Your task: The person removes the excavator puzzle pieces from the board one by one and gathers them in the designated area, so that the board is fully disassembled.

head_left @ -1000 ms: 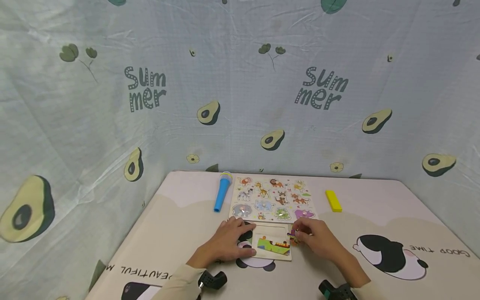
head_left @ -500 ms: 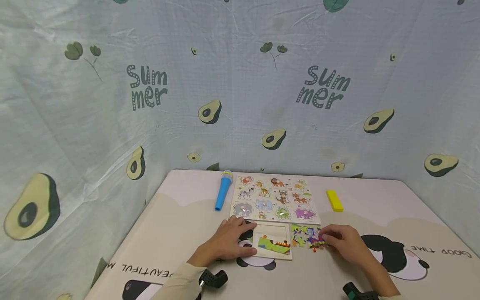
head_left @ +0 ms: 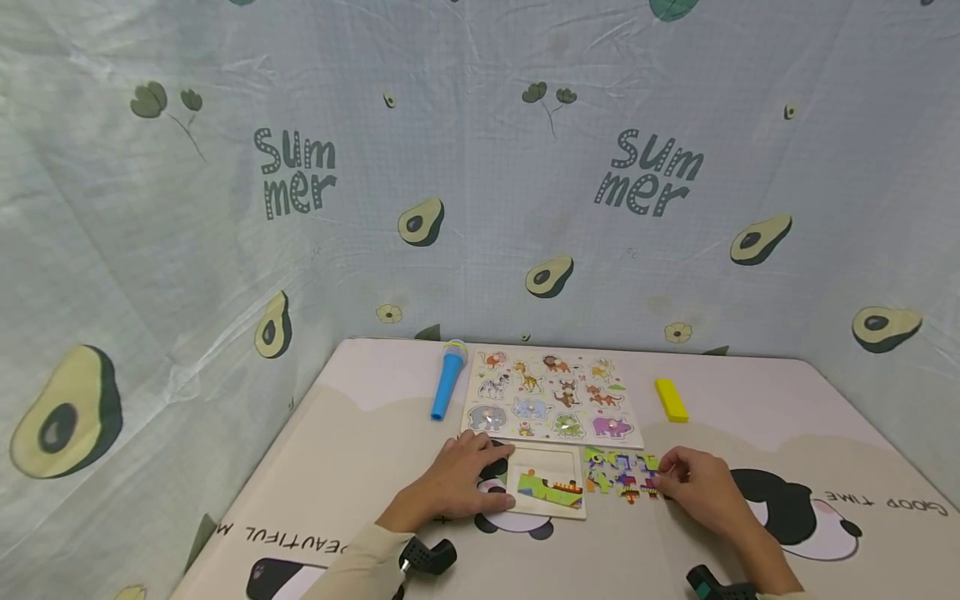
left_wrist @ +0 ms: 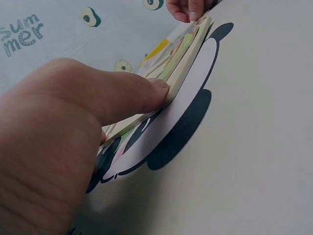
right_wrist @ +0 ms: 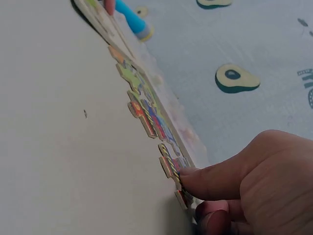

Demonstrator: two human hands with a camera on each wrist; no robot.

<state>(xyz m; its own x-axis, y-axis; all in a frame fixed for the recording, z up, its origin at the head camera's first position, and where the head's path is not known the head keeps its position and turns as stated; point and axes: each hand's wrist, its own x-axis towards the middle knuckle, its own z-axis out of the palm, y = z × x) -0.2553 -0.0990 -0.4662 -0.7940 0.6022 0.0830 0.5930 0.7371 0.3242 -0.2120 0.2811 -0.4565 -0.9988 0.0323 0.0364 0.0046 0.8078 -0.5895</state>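
My left hand [head_left: 456, 477] rests at the left side of a small wooden puzzle tray [head_left: 543, 460], its fingers spread along that edge. In the left wrist view the straight thumb [left_wrist: 142, 92] presses on the tray's rim. A green strip of joined picture [head_left: 542, 488] lies inside the tray. Several colourful jigsaw pieces [head_left: 600, 479] lie on the table just right of the tray. My right hand [head_left: 703, 490] pinches a jigsaw piece [right_wrist: 168, 164] at the right end of this group, thumb on top, other fingers curled beside it. Part of that piece is hidden by the thumb.
Behind the tray lies a larger animal puzzle board [head_left: 546, 385]. A blue toy microphone [head_left: 447, 383] is at its left, and a yellow block [head_left: 671, 401] lies to its right. A printed cloth wall [head_left: 480, 192] rises behind the table.
My right hand has moved right, away from the tray's edge, and the jigsaw pieces beside the tray have come into view. My left hand stays on the tray.
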